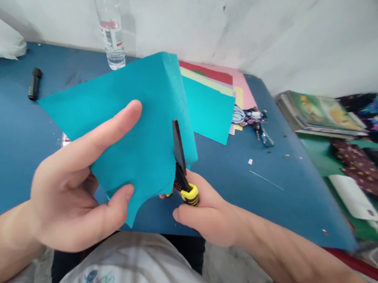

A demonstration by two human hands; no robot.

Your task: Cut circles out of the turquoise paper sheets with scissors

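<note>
A teal sheet of paper (132, 119) is held up above the blue table, with a fold or bend along its right side. My left hand (72, 192) grips it at the lower left, thumb and index finger on the near face, the other fingers behind. My right hand (209, 209) is closed around the yellow and black handles of a pair of scissors (178, 146). One dark blade lies over the near face of the paper by the right strip; the other blade is hidden behind it. A cut, curved edge runs along the paper's bottom, left of the scissors.
Behind the paper stands a clear plastic bottle (113, 39). A black marker-like tube (35, 84) lies at left. Colored paper sheets (211, 109) and keys with a charm (255, 117) lie right. Books (326, 110) and a white power bank (354, 196) sit on a green surface.
</note>
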